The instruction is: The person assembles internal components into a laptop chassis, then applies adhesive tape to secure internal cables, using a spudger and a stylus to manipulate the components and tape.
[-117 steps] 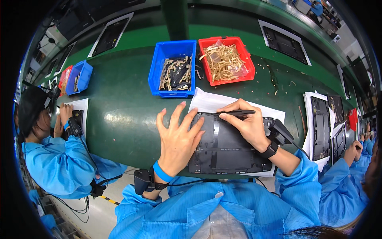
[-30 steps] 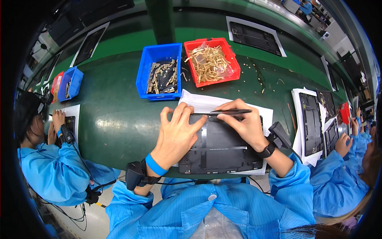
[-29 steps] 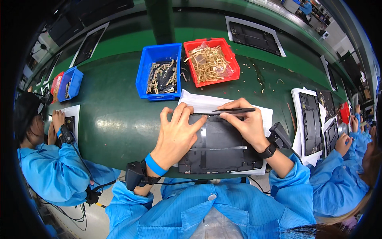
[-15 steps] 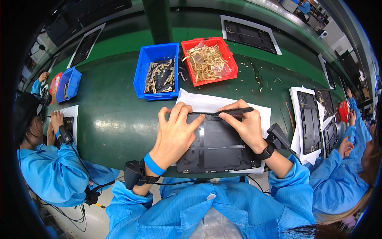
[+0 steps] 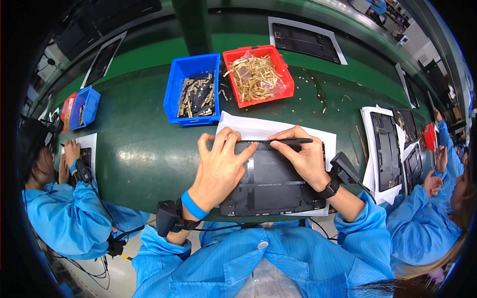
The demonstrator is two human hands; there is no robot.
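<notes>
A flat black device panel (image 5: 273, 198), apparently a housing, lies on white paper (image 5: 328, 149) on the green table before me. My left hand (image 5: 221, 164) rests on the panel's left part with its fingers spread. One fingertip presses by the far edge, and nothing shows in the grip. At that same edge, to the right, my right hand (image 5: 303, 156) pinches slim black tweezers (image 5: 297, 141), held nearly level. Their tip points left toward the left fingertip; what it touches is too small to make out.
Beyond the panel stand a blue bin (image 5: 169, 99) of small metal-and-black strips and a red bin (image 5: 285, 79) of golden strips. More panels (image 5: 385, 149) lie on paper at right. Co-workers in blue sit left (image 5: 64, 208) and right (image 5: 417, 223). Another panel (image 5: 308, 42) rests on the far belt.
The tweezers' rear end has dipped slightly and shifted left with my right fingers. My left hand stays nearly in place. The panels on the far belt have slid a little left.
</notes>
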